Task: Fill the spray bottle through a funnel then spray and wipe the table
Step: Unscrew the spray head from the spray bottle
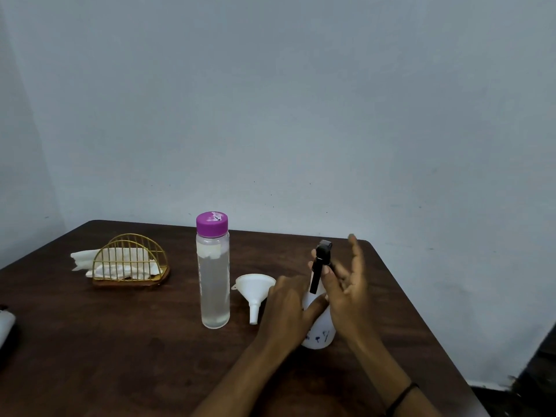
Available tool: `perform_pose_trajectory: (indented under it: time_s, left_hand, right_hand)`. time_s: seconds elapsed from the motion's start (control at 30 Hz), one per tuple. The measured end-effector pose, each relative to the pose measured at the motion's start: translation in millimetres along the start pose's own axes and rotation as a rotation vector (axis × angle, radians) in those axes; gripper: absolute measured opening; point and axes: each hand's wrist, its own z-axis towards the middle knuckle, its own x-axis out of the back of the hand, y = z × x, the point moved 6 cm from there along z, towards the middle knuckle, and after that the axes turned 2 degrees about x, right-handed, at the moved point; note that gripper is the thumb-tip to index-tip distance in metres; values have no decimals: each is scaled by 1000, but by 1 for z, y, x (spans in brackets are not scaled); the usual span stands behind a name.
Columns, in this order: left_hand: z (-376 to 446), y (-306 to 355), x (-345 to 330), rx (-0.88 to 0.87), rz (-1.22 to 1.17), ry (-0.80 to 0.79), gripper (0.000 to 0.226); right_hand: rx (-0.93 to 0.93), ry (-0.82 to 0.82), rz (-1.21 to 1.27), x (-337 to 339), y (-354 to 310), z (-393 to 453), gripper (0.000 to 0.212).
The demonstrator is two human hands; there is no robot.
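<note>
A white spray bottle [320, 335] with a black trigger head stands upright on the dark wooden table [120, 341]. My left hand [287, 311] wraps around its body from the left. At the black head, my right hand [346, 284] has thumb and fingers on the neck while the other fingers are spread. To the left of the spray bottle, a white funnel [254, 288] lies on its side. Further left stands a clear water bottle [213, 278] with a purple cap, nearly full.
A gold wire holder [129, 261] with white napkins sits at the back left of the table. A white and black object [6, 325] shows at the left edge. A pale wall runs close behind the table.
</note>
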Motion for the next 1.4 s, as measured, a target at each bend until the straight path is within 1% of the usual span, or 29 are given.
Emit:
perform_pose_trajectory:
  time_s: [0.07, 0.13, 0.2, 0.27, 0.33, 0.4, 0.47, 0.53, 0.6, 0.67, 0.7, 0.77, 0.83, 0.9, 1.0, 1.03, 1.1, 1.13, 1.17, 1.23, 1.3, 1.4]
  left_hand:
    - [-1, -2, -1, 6, 9, -4, 44]
    - [-2, -1, -2, -2, 10, -17, 48]
    - [-4, 0, -1, -1, 11, -4, 48]
    - [-4, 1, 0, -5, 9, 9, 43]
    - [-2, -1, -3, -15, 9, 8, 36]
    - [-3, -4, -4, -20, 17, 16, 35]
    - [-3, -5, -4, -27, 24, 36, 38]
    - [-4, -4, -5, -28, 26, 35, 41]
    - [-3, -3, -5, -36, 29, 28, 40]
    - [-3, -2, -5, -58, 40, 31, 35]
    - [-3, -2, -6, -62, 48, 35, 36]
    - [-2, -4, -7, -44, 48, 38, 43]
    - [-2, -7, -8, -21, 48, 30, 44]
    - [-2, -8, -8, -22, 65, 38, 40]
    - [-2, -8, -9, -31, 44, 44, 46]
    - [-1, -8, -9, -36, 34, 37, 47]
    - [-1, -9, -11, -50, 37, 26, 44]
    - [-1, -9, -10, -56, 42, 33, 43]
    - [-1, -10, -10, -52, 44, 41, 43]
    - [-1, -10, -9, -42, 48, 51, 51]
    - [-2, -10, -9, -32, 50, 54, 58]
    - [-2, -10, -9, -35, 67, 66, 42]
  right_hand:
    - [46, 11, -36, -1, -5, -3, 68]
    - [114, 39, -142, -3, -9, -7, 68]
    - [165, 91, -237, -5, -10, -9, 70]
    - [182, 160, -246, -5, -9, -8, 68]
    - [163, 205, -197, -5, -10, -8, 58]
    - [142, 221, -129, -4, -13, -10, 53]
    - [122, 198, -106, -3, -14, -11, 45]
    - [118, 149, -155, -5, -15, -10, 31]
    - [100, 130, -166, -7, -14, -9, 24]
    - [96, 155, -151, -6, -14, -7, 28]
    - [101, 181, -159, -4, -15, -6, 30]
    - [101, 219, -160, -1, -16, -5, 24]
    - [72, 227, -114, 0, -15, -6, 25]
    - [55, 220, -74, 0, -13, -8, 27]
    - [35, 181, -74, -2, -12, -7, 12]
    - [32, 170, -73, -4, -14, -7, 13]
    - [59, 183, -109, -6, -17, -6, 31]
    - [68, 203, -128, -6, -17, -5, 32]
    - [73, 220, -134, -5, -18, -4, 26]
    - [83, 220, -135, -5, -18, -4, 12]
    - [72, 212, -126, -4, -18, -6, 13]
    - [63, 203, -84, -5, -20, -9, 20]
